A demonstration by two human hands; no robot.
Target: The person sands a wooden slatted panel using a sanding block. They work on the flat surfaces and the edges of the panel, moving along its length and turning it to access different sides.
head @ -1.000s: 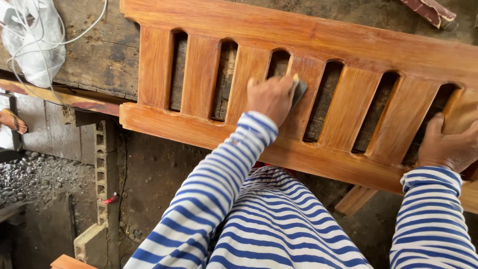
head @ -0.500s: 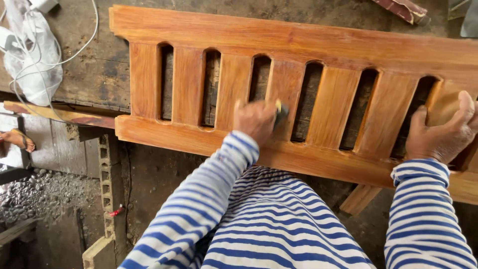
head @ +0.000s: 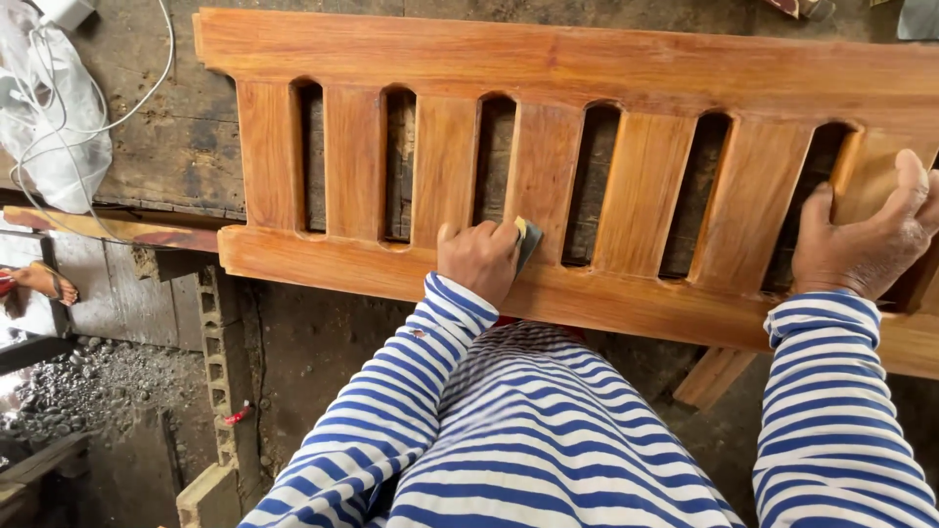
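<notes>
A slatted wooden panel (head: 587, 68) of orange-brown timber lies flat across a dark, worn workbench (head: 186, 147), its near rail overhanging the bench edge toward the person. The panel has a broad top rail, a narrower bottom rail, and a row of upright slats parted by long round-topped slots through which the bench shows.

The left hand (head: 479, 259) is curled shut over a small folded piece of sandpaper (head: 528, 240) — dark grey with a yellowish edge — and presses it against the foot of one slat, just where that slat meets the bottom rail, near the middle of the panel. Only a corner of the sandpaper shows past the knuckles.

The right hand (head: 871, 240) lies well apart from it at the panel's right end, fingers spread and partly bent over a slat and the slot beside it, thumb up along the wood; it steadies the panel and grips nothing loose.

Both arms wear blue-and-white striped sleeves (head: 391, 420), as does the body below.

On the bench's far left sits a white plastic bag (head: 59, 117) with a thin white cable (head: 147, 88) looped over it. Below the bench — a grey concrete block (head: 220, 332) standing on edge and loose gravel (head: 78, 391) on the ground
</notes>
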